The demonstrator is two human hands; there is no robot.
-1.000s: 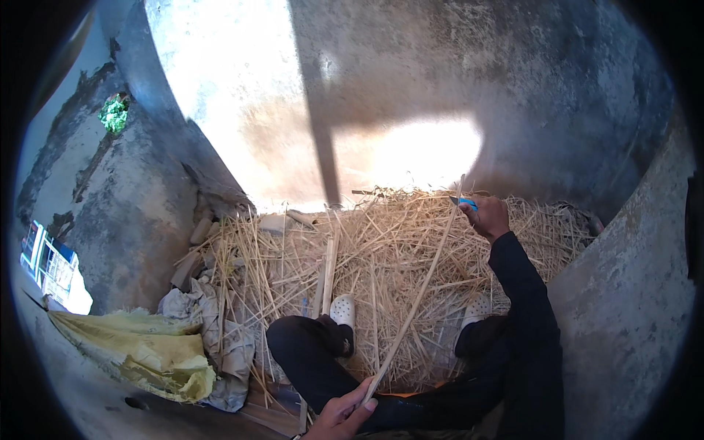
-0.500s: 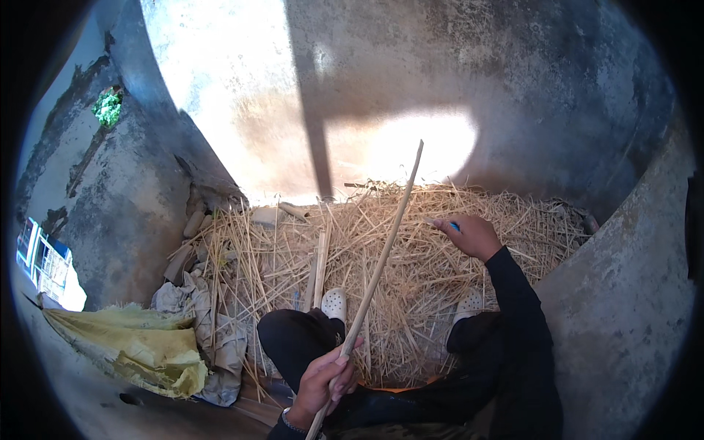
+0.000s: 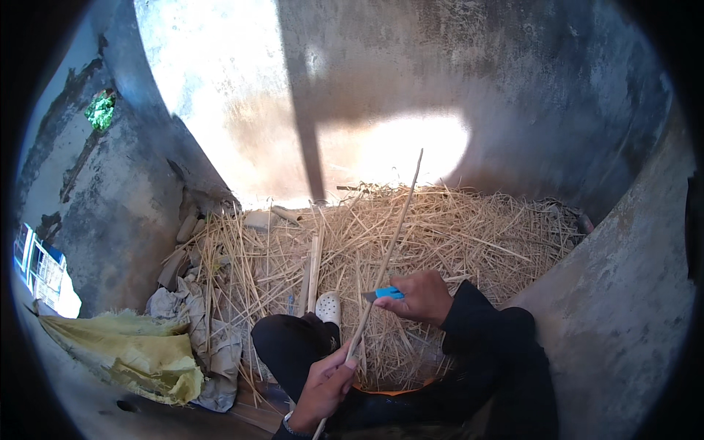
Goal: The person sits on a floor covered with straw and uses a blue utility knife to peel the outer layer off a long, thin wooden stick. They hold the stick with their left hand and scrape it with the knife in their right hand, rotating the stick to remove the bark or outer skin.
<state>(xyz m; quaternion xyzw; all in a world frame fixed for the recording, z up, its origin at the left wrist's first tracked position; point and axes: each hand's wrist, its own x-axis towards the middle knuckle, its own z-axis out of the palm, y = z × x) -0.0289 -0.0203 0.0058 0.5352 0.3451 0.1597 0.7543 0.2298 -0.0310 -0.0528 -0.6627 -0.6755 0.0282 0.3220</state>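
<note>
- The left hand (image 3: 326,381) sits nearest, low and left of the straw pile (image 3: 411,257); its fingers are wrapped shut around the lower end of a long thin stick (image 3: 385,260), pale, straight and smooth, like a split cane
- The stick rises from that hand up and to the right, crossing in front of the straw pile; its slim tip ends above the pile's far edge
- The right hand (image 3: 418,297), in a dark sleeve, is just right of the stick at mid-length, over the pile's near side; it is closed on a small knife with a blue handle (image 3: 383,294), whose short grey blade meets the stick
- A dark-trousered knee and a white perforated shoe (image 3: 328,306) rest at the pile's near edge, left of the stick
- Left of the pile lie a crumpled yellow woven sack (image 3: 125,352) and rumpled grey cloth (image 3: 198,330)
- The pile itself is dry, golden and tangled, with a flat pale wooden slat (image 3: 313,271) lying in it
- Behind the pile stand rough, stained concrete walls (image 3: 455,81), partly sunlit
</note>
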